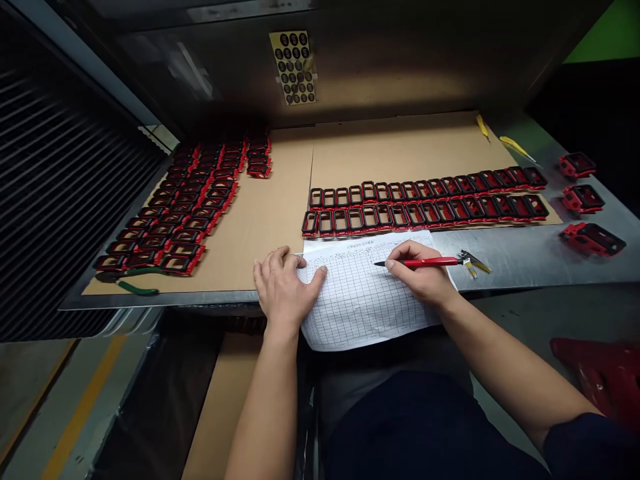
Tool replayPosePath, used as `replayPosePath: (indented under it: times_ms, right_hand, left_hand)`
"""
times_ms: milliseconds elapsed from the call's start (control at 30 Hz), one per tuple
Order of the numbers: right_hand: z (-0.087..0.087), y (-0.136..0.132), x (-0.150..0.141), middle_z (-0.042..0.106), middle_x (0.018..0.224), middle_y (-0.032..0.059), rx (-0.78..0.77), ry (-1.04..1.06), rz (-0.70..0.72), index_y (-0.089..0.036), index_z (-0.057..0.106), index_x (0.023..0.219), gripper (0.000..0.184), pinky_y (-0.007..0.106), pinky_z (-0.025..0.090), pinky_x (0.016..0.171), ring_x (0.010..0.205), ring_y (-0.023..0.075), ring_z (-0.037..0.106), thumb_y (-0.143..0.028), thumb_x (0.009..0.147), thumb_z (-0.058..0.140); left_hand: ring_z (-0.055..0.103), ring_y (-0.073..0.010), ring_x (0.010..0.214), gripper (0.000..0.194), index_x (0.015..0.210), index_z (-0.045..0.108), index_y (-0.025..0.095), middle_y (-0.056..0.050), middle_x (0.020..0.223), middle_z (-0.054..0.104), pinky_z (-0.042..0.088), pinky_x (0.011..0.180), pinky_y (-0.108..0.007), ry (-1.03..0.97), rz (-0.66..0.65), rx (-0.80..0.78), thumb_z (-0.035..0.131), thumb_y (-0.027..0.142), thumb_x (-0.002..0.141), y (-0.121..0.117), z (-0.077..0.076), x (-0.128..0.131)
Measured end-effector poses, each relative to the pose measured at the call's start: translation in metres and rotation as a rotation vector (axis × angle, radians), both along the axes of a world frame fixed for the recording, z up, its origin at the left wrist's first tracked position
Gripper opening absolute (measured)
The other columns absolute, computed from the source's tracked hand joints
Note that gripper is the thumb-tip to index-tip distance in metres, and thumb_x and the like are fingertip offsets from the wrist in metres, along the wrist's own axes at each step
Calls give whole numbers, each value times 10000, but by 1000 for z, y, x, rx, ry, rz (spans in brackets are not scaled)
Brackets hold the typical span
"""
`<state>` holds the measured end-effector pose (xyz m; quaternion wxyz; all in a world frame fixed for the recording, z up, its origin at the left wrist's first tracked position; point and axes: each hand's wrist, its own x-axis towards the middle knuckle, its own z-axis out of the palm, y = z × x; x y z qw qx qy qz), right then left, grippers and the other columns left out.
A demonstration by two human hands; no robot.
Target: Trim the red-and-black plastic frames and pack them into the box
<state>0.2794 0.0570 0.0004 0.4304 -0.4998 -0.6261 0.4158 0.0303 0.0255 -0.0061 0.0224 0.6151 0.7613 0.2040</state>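
A printed grid sheet lies at the front edge of the bench and hangs over it. My left hand rests flat on the sheet's left edge, fingers spread, pinning it down. My right hand grips a red pen with its tip on the upper part of the sheet. Just behind the paper, two rows of red-and-black rectangular frames lie on brown cardboard.
A large block of the same frames covers the cardboard at left, with green-handled pliers in front. Three loose frames sit at right on the metal bench. Small cutters lie by the pen; yellow tweezers lie farther back.
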Motion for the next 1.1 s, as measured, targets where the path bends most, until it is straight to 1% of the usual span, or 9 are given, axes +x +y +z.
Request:
replayPosePath:
  times_ms: [233, 400, 500, 567, 733, 833, 900, 967, 1100]
  right_hand:
    - [0, 3, 2, 651, 699, 9, -103, 23, 92, -186, 657, 741, 173, 287, 452, 624, 648, 147, 579, -344, 780, 714]
    - [10, 20, 3, 617, 653, -6, -337, 194, 158, -179, 636, 716, 203, 286, 454, 644, 642, 139, 575, -350, 708, 745]
    - [12, 27, 2, 589, 654, -19, -425, 310, 123, -177, 616, 682, 177, 282, 459, 636, 623, 127, 572, -316, 671, 725]
    - [9, 26, 2, 576, 655, -23, -373, 343, 84, -182, 598, 663, 144, 273, 445, 610, 607, 119, 562, -291, 682, 691]
    - [-3, 9, 5, 551, 603, -37, -67, 293, 31, -202, 609, 726, 78, 264, 384, 536, 536, 108, 476, -254, 764, 653]
    - [-4, 3, 6, 574, 620, -29, -1, 256, -7, -205, 609, 732, 104, 272, 401, 556, 555, 116, 499, -275, 782, 668]
    - [0, 5, 6, 611, 654, -12, -43, 182, 10, -198, 620, 724, 132, 281, 426, 595, 605, 130, 543, -292, 764, 704]
    - [5, 11, 5, 645, 682, 3, -162, 124, 62, -188, 642, 733, 163, 290, 444, 628, 647, 144, 575, -320, 735, 738]
    - [11, 23, 3, 640, 669, 4, -347, 161, 138, -177, 641, 699, 164, 295, 464, 651, 650, 144, 587, -323, 709, 713]
  left_hand:
    - [493, -343, 1383, 291, 871, 621, 228, -162, 1392, 590, 200, 1249, -614, -8, -1, -14, 675, 506, 807, 2, 2, 0]
    - [496, -347, 1381, 286, 856, 617, 232, -165, 1384, 592, 202, 1251, -611, 0, 1, -16, 666, 511, 813, 3, 3, 0]
    - [495, -343, 1384, 286, 847, 611, 235, -165, 1378, 593, 197, 1257, -602, -3, 7, -20, 671, 513, 810, 4, 3, 0]
    - [493, -343, 1387, 292, 842, 608, 236, -165, 1378, 592, 192, 1259, -600, -4, 8, -23, 674, 519, 807, 4, 3, 0]
    - [483, -350, 1395, 289, 844, 606, 238, -161, 1384, 584, 190, 1262, -597, -8, -2, -23, 666, 519, 812, 4, 3, 0]
    - [486, -355, 1388, 290, 840, 604, 237, -159, 1380, 584, 189, 1261, -602, -17, -11, -24, 651, 523, 823, 4, 4, -1]
    - [486, -353, 1385, 288, 837, 603, 238, -157, 1379, 584, 190, 1260, -602, -21, -3, -28, 657, 520, 818, 4, 4, 0]
    - [484, -349, 1384, 282, 831, 603, 242, -148, 1379, 586, 196, 1259, -598, -22, 9, -33, 673, 513, 805, 4, 5, 0]
    - [481, -342, 1383, 280, 819, 599, 249, -129, 1385, 588, 200, 1261, -589, -32, 20, -33, 683, 515, 796, 3, 6, 1]
